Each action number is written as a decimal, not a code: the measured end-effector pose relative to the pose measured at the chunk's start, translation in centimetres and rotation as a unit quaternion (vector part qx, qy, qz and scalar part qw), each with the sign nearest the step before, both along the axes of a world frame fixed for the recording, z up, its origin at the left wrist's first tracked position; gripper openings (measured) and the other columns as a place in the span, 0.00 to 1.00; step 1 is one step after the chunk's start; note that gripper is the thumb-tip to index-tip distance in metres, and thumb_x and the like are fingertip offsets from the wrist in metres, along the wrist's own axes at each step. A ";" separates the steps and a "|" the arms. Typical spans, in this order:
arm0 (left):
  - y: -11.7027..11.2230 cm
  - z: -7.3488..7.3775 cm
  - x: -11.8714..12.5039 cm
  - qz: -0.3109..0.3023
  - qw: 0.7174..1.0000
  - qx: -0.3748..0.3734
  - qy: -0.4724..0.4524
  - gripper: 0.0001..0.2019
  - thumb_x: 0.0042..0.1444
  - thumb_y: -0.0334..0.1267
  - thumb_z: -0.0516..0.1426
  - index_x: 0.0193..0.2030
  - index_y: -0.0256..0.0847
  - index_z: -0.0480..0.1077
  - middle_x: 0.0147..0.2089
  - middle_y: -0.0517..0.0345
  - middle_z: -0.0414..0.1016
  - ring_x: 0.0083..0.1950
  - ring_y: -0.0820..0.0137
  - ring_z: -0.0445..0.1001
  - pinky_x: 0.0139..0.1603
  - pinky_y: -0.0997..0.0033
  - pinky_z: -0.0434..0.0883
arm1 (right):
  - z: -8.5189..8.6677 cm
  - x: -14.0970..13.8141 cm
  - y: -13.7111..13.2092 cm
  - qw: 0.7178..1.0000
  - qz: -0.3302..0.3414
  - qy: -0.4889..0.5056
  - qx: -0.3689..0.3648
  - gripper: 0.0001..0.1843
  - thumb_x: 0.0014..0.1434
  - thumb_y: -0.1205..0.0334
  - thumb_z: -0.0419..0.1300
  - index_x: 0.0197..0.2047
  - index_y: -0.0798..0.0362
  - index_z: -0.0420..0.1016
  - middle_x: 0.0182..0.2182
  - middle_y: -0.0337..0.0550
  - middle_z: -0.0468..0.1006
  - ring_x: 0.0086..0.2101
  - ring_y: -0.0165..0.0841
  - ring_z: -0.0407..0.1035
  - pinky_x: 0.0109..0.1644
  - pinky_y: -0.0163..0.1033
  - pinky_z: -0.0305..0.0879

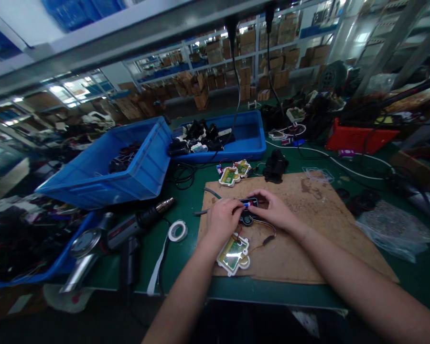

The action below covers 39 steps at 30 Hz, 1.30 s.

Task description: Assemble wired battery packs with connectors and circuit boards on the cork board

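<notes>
A small black casing (253, 215) lies on the brown board between my two hands. Inside its opening sits a small blue cylindrical part (248, 204) with a reddish end. My left hand (222, 216) has its thumb and fingers closed on the blue part, pressed at the casing. From the other side my right hand (273, 209) grips the casing's edge, thumb near the blue part. Thin wires run from the casing, some toward a white-framed green circuit board (233, 254) just below my left hand. A dark cable (201, 212) sticks out left of that hand.
The brown board (308, 229) rests on a green bench. Leftward are a roll of white tape (178, 231) and a heat gun (136, 224). Behind stand a tilted blue bin (111, 177) and a blue tray (249, 134) of black parts. More circuit boards (230, 176) lie beyond my hands.
</notes>
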<state>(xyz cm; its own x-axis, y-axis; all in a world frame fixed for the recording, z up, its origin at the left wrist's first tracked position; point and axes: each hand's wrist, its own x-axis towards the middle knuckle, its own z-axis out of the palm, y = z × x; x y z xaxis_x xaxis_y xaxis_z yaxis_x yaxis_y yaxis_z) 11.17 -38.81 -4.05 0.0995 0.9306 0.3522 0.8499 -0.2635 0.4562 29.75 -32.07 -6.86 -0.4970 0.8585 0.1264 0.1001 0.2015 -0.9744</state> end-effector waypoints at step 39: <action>-4.5 -0.4 2.0 0.133 0.803 -0.216 -0.539 0.22 0.49 0.48 0.69 0.40 0.41 0.63 0.27 0.59 0.80 0.27 0.68 0.78 0.27 0.75 0.71 | -1.1 -0.6 0.3 0.998 -0.055 -0.004 -0.020 0.15 0.50 0.62 0.67 0.43 0.51 0.76 0.36 0.40 0.80 0.31 0.32 0.71 0.35 0.37 0.68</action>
